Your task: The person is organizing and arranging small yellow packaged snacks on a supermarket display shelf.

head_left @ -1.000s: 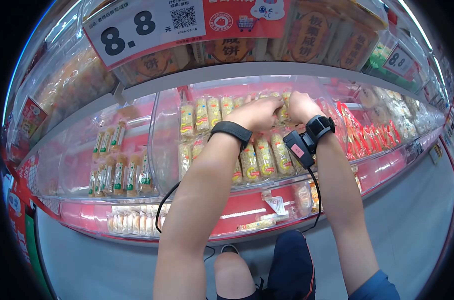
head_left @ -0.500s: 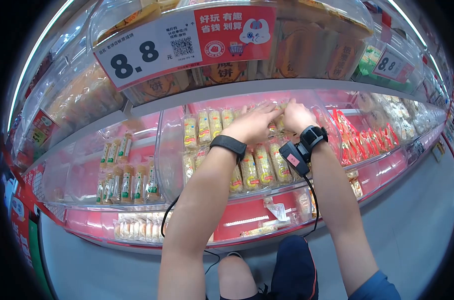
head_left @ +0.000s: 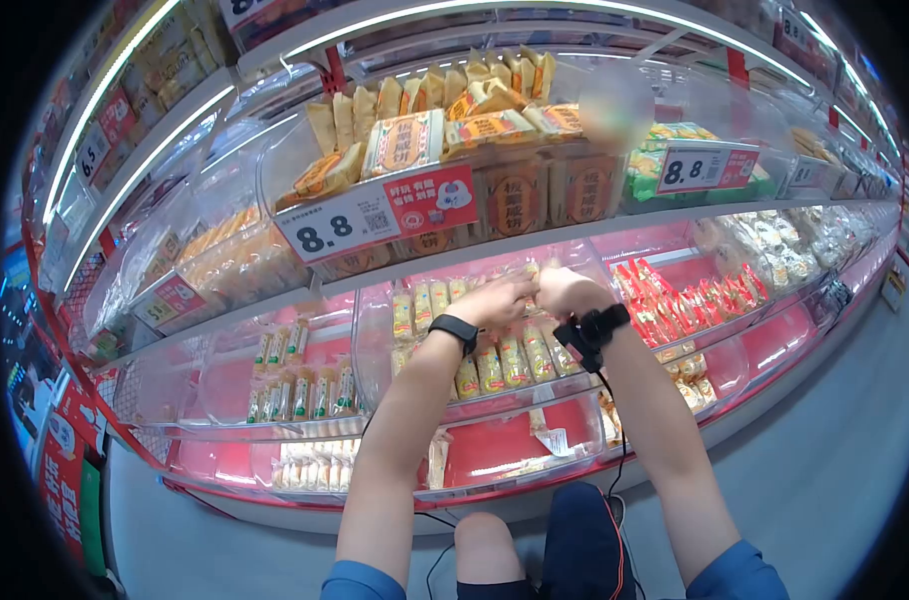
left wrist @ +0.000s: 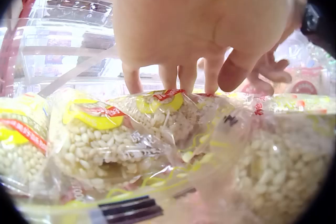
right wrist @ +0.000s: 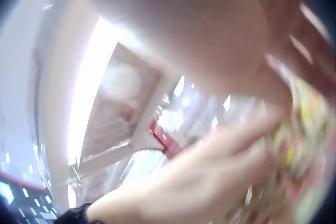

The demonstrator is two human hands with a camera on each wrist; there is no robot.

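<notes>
Nearest, wrapped grain bars (head_left: 490, 368) stand lined up along the front of a clear bin (head_left: 371, 345); that row looks done. Farther in, the left hand (head_left: 500, 302), grip open, touches bars with straight fingers; the back row (head_left: 423, 305) seems unfinished. Beside it, the right hand's (head_left: 572, 292) grip is unclear.

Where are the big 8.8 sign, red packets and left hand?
Big 8.8 sign (head_left: 309, 240): head view, first 8.
Red packets (head_left: 687, 308): head view, a middle packet's wrapper.
Left hand (left wrist: 197, 27): left wrist view, above its fingers.
</notes>
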